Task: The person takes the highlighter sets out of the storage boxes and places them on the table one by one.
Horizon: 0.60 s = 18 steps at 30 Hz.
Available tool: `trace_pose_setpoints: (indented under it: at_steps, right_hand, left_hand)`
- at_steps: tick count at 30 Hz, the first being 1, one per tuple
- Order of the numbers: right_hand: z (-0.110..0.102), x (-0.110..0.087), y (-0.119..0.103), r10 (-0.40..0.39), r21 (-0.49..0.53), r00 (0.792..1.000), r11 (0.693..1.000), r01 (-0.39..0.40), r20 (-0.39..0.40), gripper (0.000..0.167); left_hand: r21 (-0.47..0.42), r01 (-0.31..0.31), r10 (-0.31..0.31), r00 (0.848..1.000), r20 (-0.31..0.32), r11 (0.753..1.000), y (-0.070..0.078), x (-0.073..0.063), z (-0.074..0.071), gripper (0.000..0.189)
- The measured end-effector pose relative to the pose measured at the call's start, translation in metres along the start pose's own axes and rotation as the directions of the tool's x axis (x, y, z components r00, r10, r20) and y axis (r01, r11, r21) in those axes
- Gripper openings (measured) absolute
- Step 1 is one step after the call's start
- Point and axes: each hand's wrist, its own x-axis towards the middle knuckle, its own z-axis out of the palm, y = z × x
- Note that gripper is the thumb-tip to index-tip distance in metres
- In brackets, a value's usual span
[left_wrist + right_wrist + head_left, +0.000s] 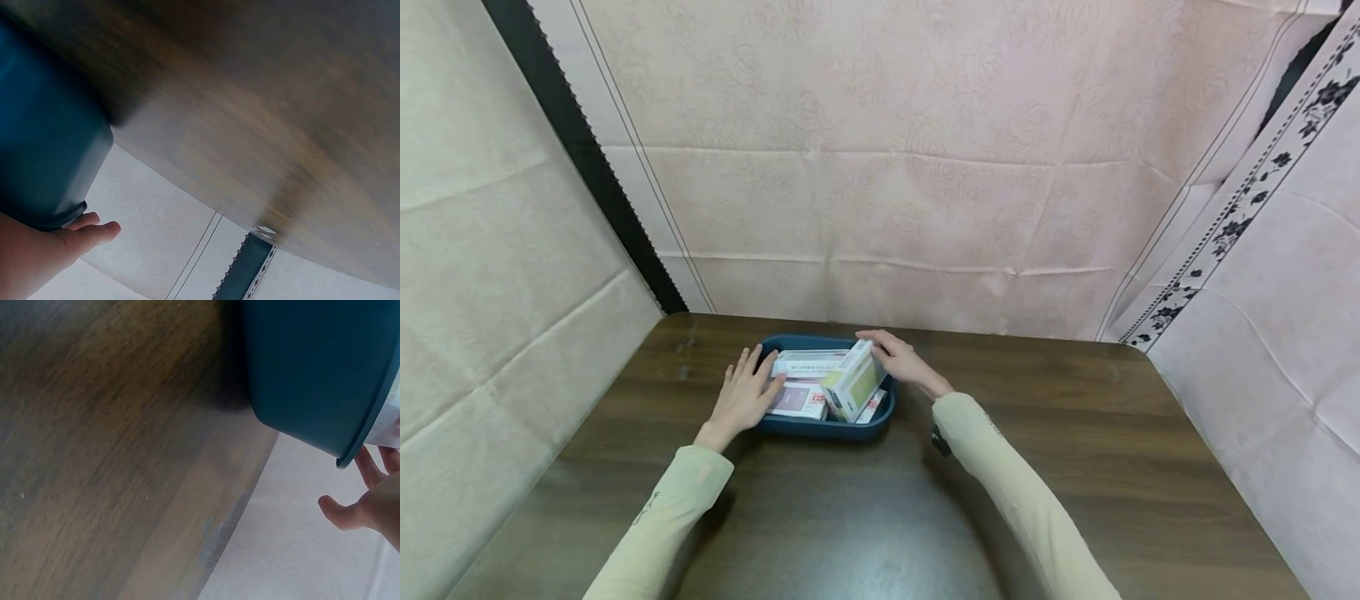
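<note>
Head view: my left hand [743, 396], fingers spread, was at the left end of one bin [808, 428]. Right of the bin's middle, one green box [857, 383] tilted, touching my right hand [904, 360]; gripped or not, I couldn't tell. Three other boxes [797, 401] lay inside.

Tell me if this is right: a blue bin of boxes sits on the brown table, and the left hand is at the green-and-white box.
Wrong hand: the head view shows the right hand at the green-and-white box, and the left hand at the other end of the blue bin. The boxes inside and the brown table are right.
</note>
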Motion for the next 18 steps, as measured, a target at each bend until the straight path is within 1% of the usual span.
trace_pose_setpoints:
  at_steps: [3, 7, 14, 18]
  right_hand:
    - [-0.0008, -0.0006, -0.0001, 0.022, 0.023, 1.0, 1.0, -0.022, -0.004, 0.033]
    - [-0.0017, -0.0018, 0.0005, 0.017, 0.026, 1.0, 1.0, -0.017, -0.011, 0.033]
    - [-0.0045, -0.0056, -0.0004, -0.022, -0.049, 0.999, 0.999, 0.02, -0.03, 0.034]
    - [-0.007, -0.0079, -0.0022, -0.047, -0.066, 0.999, 0.997, 0.046, -0.022, 0.033]
  left_hand:
    - [-0.002, 0.002, -0.002, 1.0, 0.0, 1.0, 0.0, 0.0001, 0.0002, 0.058]
    - [-0.005, 0.006, -0.006, 1.0, 0.001, 1.0, 0.0, -0.0001, 0.0005, 0.058]
    - [-0.005, 0.008, -0.008, 1.0, 0.001, 1.0, -0.0001, 0.0, 0.0003, 0.059]
    - [-0.005, 0.008, -0.008, 1.0, -0.003, 1.0, 0.0004, -0.0002, 0.0003, 0.058]
